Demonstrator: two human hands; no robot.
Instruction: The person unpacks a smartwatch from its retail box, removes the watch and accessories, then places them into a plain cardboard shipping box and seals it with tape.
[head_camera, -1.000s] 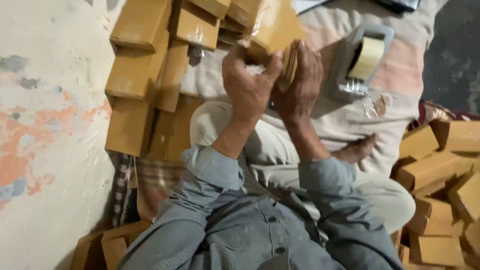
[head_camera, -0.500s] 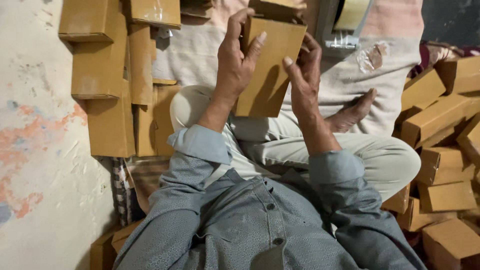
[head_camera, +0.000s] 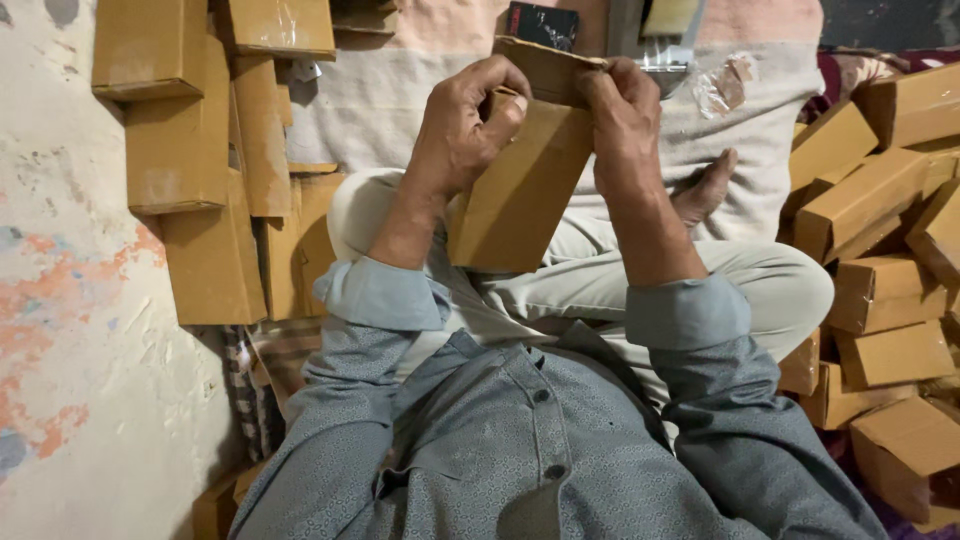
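Head view: both hands hold a brown cardboard box (head_camera: 520, 190) upright above the lap.

Left hand (head_camera: 462, 130) wraps the box's upper left edge, fingers curled over the open top and gripping it. Right hand (head_camera: 622, 120) pinches the top flap (head_camera: 545, 65) between thumb and fingers at the upper right corner. Box is tilted slightly, lower end near the bent knee. Stacked cardboard boxes (head_camera: 190, 170) lie against the wall on the left; a loose pile of boxes (head_camera: 880, 230) sits on the right. Bare foot (head_camera: 708, 185) rests on a pale blanket (head_camera: 380, 100) just beyond the box.
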